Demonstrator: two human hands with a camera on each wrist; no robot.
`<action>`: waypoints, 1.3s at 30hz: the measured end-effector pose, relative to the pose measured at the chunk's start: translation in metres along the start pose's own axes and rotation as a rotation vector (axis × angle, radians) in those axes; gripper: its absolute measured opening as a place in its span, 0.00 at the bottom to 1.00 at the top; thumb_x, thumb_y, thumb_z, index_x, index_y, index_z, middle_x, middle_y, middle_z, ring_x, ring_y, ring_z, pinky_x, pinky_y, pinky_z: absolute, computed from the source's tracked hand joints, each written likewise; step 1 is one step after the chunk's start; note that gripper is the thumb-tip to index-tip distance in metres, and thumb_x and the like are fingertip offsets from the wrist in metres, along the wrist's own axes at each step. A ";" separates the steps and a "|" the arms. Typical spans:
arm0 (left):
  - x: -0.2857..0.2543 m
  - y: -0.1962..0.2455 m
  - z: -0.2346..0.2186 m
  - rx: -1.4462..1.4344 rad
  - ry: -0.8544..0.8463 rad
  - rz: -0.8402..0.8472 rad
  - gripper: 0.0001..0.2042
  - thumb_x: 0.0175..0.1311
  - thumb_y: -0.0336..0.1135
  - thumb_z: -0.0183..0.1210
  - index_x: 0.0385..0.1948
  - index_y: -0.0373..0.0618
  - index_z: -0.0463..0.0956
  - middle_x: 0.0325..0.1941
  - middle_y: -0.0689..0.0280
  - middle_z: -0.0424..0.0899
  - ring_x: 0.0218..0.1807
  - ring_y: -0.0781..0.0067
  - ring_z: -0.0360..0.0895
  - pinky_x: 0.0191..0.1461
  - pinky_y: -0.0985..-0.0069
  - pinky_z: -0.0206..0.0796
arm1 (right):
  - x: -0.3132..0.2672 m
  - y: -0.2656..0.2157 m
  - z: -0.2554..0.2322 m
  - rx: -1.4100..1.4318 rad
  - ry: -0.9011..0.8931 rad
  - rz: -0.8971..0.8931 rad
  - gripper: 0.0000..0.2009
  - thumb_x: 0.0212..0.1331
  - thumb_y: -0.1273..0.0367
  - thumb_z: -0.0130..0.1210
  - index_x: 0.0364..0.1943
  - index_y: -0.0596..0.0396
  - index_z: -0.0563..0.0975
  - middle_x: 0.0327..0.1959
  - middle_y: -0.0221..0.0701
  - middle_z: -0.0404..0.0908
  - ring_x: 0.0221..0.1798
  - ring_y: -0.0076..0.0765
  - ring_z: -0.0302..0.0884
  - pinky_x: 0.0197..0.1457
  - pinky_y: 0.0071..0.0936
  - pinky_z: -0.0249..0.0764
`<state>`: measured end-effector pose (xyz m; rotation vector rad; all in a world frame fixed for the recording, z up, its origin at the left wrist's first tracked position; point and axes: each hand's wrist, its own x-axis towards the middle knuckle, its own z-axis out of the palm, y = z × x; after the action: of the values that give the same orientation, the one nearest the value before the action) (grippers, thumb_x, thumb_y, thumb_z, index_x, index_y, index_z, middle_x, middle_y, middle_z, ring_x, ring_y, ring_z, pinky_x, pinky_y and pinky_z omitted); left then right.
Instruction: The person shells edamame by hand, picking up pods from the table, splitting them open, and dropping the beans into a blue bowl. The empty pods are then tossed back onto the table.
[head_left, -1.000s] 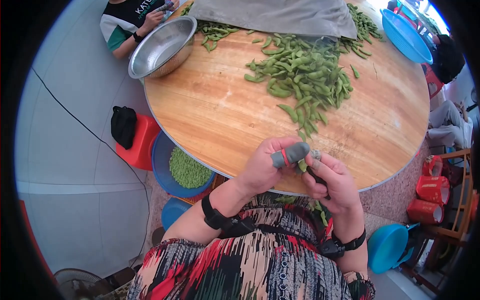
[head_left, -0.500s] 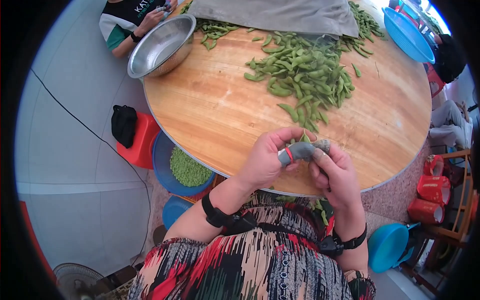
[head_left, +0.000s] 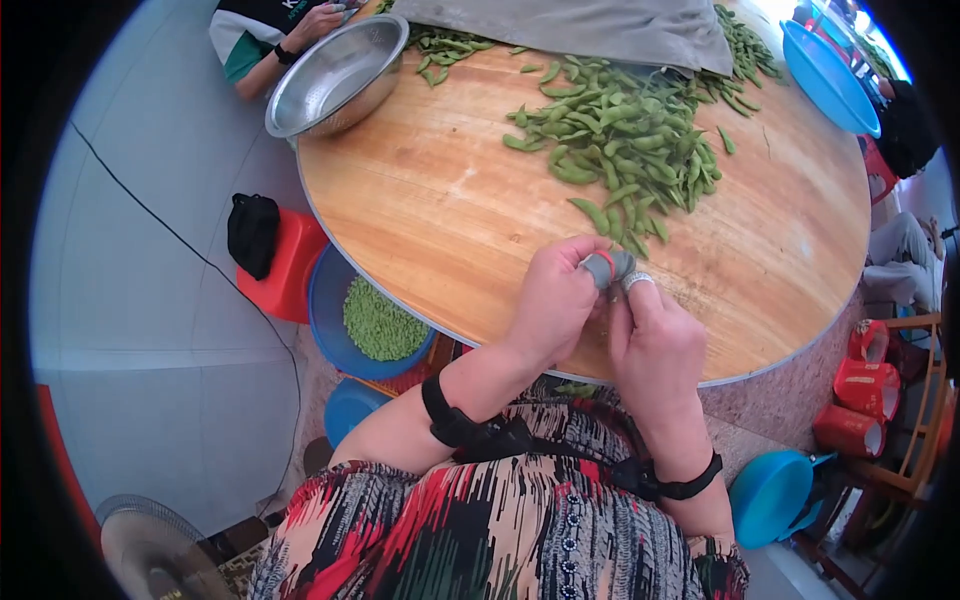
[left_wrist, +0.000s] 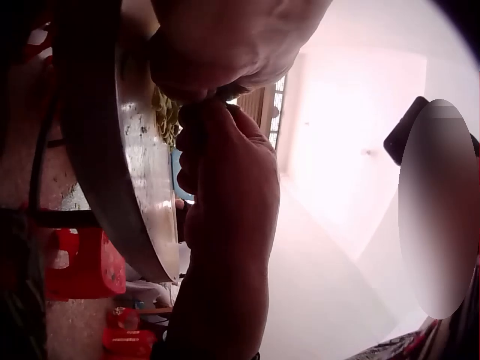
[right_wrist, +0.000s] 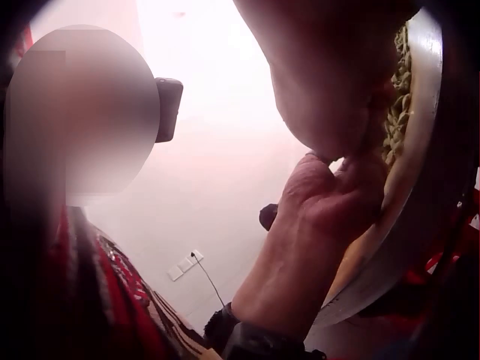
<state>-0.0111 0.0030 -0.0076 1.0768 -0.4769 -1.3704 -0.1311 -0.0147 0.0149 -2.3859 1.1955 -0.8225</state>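
My left hand [head_left: 553,308] and right hand [head_left: 660,345] meet above the near part of the round wooden table [head_left: 450,240], fingertips together and fingers curled. A grey finger cover [head_left: 604,268] with a red band is on the left hand; a pale wrap [head_left: 637,280] shows on a right-hand digit. Between the fingertips a bit of green edamame pod [left_wrist: 238,94] shows in the left wrist view, pinched by both hands; most of it is hidden. Just beyond the fingertips lies a heap of green edamame pods [head_left: 635,135].
Grey cloth [head_left: 570,30] covers the far pods. A steel basin [head_left: 340,80] stands at the table's left edge, a blue basket [head_left: 830,80] at the far right. Below left, a blue tub [head_left: 330,330] holds shelled beans, near a red stool [head_left: 285,270]. Another person's arm [head_left: 300,38] shows at top left.
Both hands have moved forward toward the heap and turned, backs more upward. The pod seen between them half a second ago is now hidden in the head view.
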 end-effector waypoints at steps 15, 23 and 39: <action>0.008 0.004 -0.017 -0.018 -0.087 -0.006 0.11 0.59 0.23 0.45 0.41 0.41 0.75 0.26 0.73 0.71 0.24 0.90 0.64 0.23 0.91 0.53 | 0.011 0.022 0.002 0.491 -0.080 0.213 0.05 0.57 0.71 0.51 0.33 0.60 0.74 0.18 0.31 0.71 0.21 0.29 0.70 0.26 0.24 0.65; -0.002 0.007 -0.014 0.386 -0.267 0.096 0.08 0.60 0.24 0.46 0.38 0.41 0.71 0.28 0.73 0.73 0.26 0.89 0.66 0.26 0.92 0.56 | 0.015 0.035 -0.003 0.733 -0.154 0.305 0.09 0.56 0.68 0.54 0.38 0.59 0.74 0.21 0.24 0.73 0.26 0.17 0.67 0.30 0.19 0.65; -0.009 0.021 -0.028 0.134 -0.175 -0.039 0.13 0.60 0.28 0.54 0.46 0.41 0.71 0.37 0.69 0.77 0.33 0.86 0.69 0.35 0.90 0.60 | 0.008 0.036 0.014 0.105 0.001 0.037 0.10 0.54 0.69 0.55 0.34 0.61 0.71 0.18 0.38 0.73 0.20 0.38 0.72 0.23 0.35 0.67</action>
<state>0.0208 0.0175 -0.0012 1.0834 -0.6867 -1.4905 -0.1406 -0.0412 -0.0121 -2.2726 1.1639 -0.8532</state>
